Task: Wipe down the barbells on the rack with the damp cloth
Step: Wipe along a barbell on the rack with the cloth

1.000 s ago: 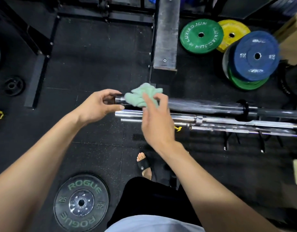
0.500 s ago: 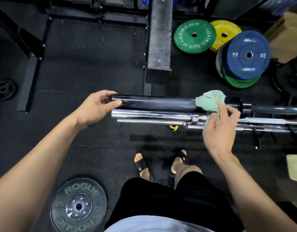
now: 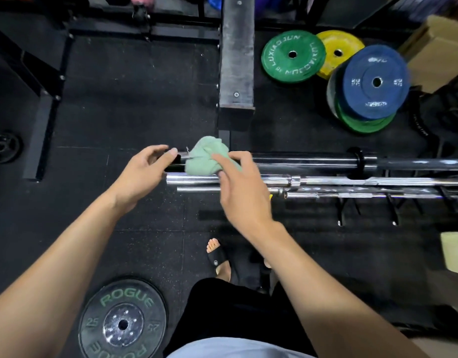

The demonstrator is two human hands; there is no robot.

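Observation:
Three barbells lie side by side on a low rack (image 3: 393, 213): a black barbell (image 3: 300, 161) farthest from me, a thick chrome barbell (image 3: 326, 180) in the middle and a thinner chrome barbell (image 3: 352, 195) nearest. My left hand (image 3: 142, 171) curls round the black bar's left end, thumb on top. A crumpled green cloth (image 3: 204, 158) is wrapped over the black sleeve just right of that hand. My right hand (image 3: 243, 192) holds the cloth against the bar, its fingers curled over it.
A black ROGUE plate (image 3: 123, 321) lies on the floor at lower left. Green (image 3: 292, 56), yellow (image 3: 339, 51) and blue (image 3: 375, 82) plates are stacked at upper right. A grey bench pad (image 3: 237, 52) runs up the middle. My sandalled foot (image 3: 219, 257) stands below the rack.
My right hand has slid the green cloth back left along the black sleeve, from near the collar to beside my left hand. My left hand keeps its hold on the bar's end.

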